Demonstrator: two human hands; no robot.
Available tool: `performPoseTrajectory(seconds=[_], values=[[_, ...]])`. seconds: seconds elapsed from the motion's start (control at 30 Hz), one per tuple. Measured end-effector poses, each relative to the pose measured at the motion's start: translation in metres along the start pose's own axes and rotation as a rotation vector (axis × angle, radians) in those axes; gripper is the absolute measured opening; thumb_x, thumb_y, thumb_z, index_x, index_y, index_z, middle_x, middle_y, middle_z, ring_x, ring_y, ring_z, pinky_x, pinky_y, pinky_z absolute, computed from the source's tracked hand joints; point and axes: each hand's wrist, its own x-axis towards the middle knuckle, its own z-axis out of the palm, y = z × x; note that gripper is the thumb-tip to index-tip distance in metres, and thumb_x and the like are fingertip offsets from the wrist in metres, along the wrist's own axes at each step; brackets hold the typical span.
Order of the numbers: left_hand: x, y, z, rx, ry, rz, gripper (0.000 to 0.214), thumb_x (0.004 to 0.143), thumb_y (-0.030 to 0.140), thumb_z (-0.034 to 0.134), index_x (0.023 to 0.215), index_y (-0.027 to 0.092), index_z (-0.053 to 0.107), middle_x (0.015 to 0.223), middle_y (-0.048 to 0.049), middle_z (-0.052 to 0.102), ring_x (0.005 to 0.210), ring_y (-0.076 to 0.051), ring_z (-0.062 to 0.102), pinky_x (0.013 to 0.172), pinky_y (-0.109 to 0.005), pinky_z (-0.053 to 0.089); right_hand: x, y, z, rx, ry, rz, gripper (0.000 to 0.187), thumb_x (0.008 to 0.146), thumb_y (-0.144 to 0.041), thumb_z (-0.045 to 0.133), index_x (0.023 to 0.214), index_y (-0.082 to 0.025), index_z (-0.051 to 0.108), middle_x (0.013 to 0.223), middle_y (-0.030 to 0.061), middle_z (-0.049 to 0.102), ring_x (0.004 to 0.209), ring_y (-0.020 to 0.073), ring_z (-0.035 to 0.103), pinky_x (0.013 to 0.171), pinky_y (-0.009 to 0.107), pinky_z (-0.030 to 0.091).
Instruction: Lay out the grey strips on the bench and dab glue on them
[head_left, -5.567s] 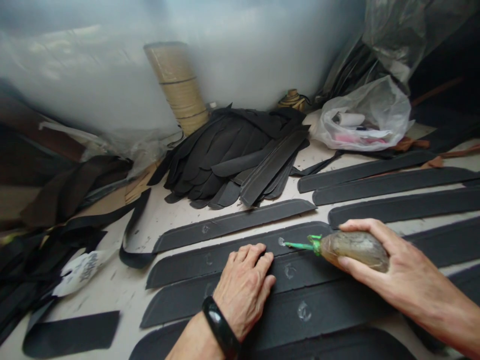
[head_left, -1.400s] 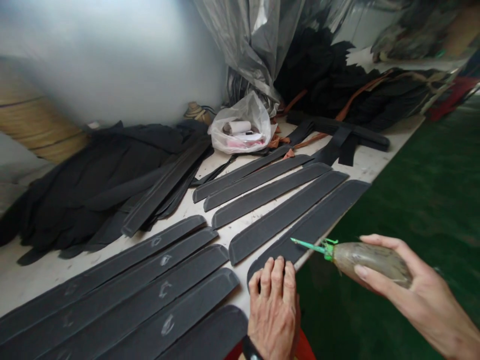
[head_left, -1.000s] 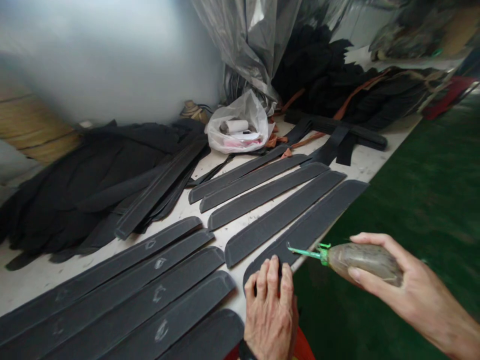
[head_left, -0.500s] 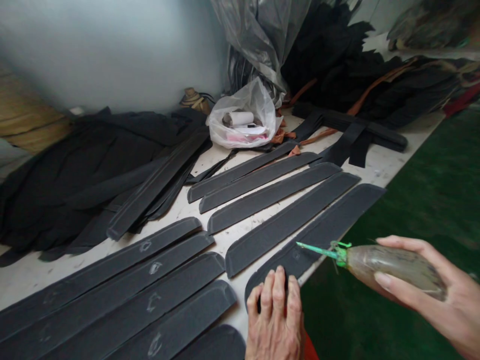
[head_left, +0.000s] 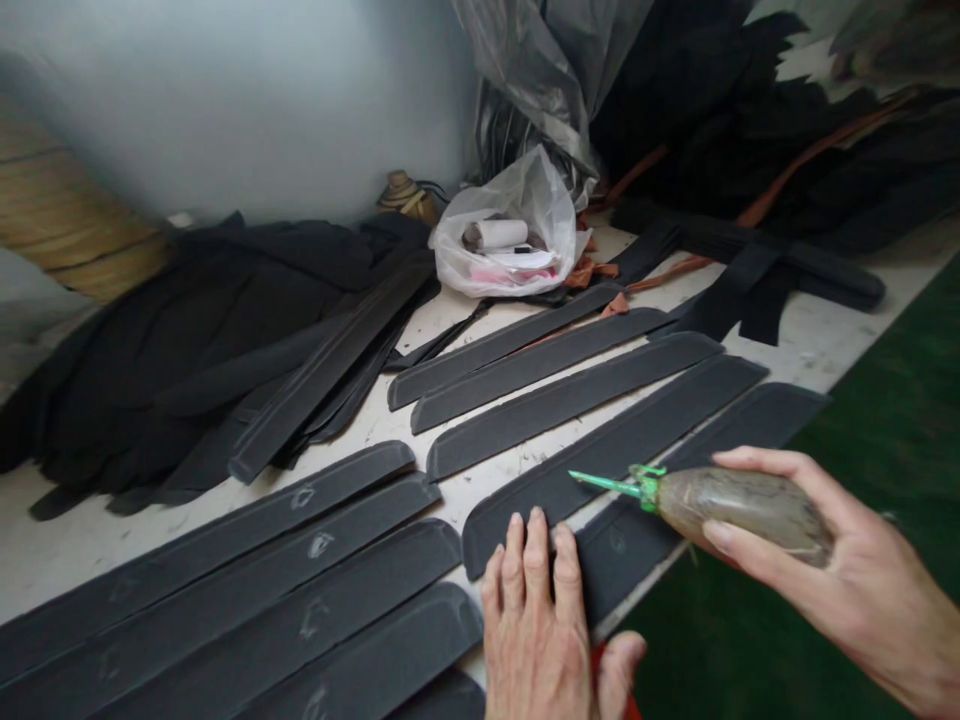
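Note:
In my right hand [head_left: 817, 560] is a glue bottle [head_left: 742, 510], its cloudy body gripped between thumb and fingers. Its green nozzle [head_left: 607, 484] points left, over a long black fabric strip [head_left: 622, 440]; I cannot tell whether the tip touches it. My left hand [head_left: 536, 620] lies flat with fingers stretched out, the fingertips at the near end of that strip. Partly under the bottle and beside the left hand lies the nearest black strip [head_left: 626, 550], bearing a faint glue mark. More black strips [head_left: 322, 545] at the left carry whitish glue marks.
Behind the strips sits a clear plastic bag [head_left: 510, 240] with a white roll inside. A heap of black fabric [head_left: 187, 330] covers the left of the pale table [head_left: 442, 510]. Bundled black pieces [head_left: 772, 265] lie at the back right. The table edge drops to a green floor [head_left: 885, 400].
My left hand has shifted from the nearest strip to the end of the one beyond. The bottle has moved left, its nozzle now over that farther strip. The view has turned slightly.

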Motion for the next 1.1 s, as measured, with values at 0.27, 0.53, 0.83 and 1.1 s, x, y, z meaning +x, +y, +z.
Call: performPoseTrajectory(seconds=[0.27,0.53,0.83,1.1], values=[[-0.001,0.001,0.001,0.024,-0.014,-0.001,0.076,0.074,0.07,0.044,0.129,0.018,0.049,0.138,-0.011,0.045,0.128,-0.029,0.033,0.1,-0.042,0.025,0.007,-0.008,0.012,-0.053,0.025,-0.017,0.045,0.062,-0.053,0.062,0.098,-0.025,0.057,0.088,0.0032,0.068,0.067,0.0213,0.066,0.054,0.026,0.054],[0.0,0.002,-0.002,0.028,-0.01,0.01,0.072,0.073,0.065,0.052,0.126,0.016,0.051,0.137,-0.0119,0.045,0.126,-0.031,0.035,0.098,-0.044,0.028,0.003,-0.006,0.001,-0.113,-0.041,-0.047,0.045,0.063,-0.055,0.062,0.098,-0.028,0.055,0.087,0.0018,0.066,0.066,0.0205,0.064,0.055,0.026,0.052],[0.0,0.004,-0.006,0.052,-0.049,0.025,0.071,0.076,0.062,0.051,0.13,0.016,0.046,0.141,-0.0125,0.04,0.128,-0.032,0.034,0.098,-0.047,0.033,0.001,-0.008,0.007,0.262,-0.099,0.148,0.052,0.061,-0.052,0.069,0.102,-0.025,0.054,0.094,0.0028,0.066,0.078,0.0215,0.064,0.062,0.022,0.053],[-0.028,0.005,-0.015,-0.221,0.174,0.367,0.022,0.091,0.031,0.045,0.104,0.024,0.061,0.102,-0.0016,0.067,0.103,-0.015,0.056,0.087,-0.027,0.044,-0.04,0.028,-0.018,0.838,0.008,0.383,0.046,0.067,-0.04,0.069,0.11,-0.032,0.056,0.104,0.0062,0.066,0.091,0.0296,0.064,0.071,0.026,0.055]])
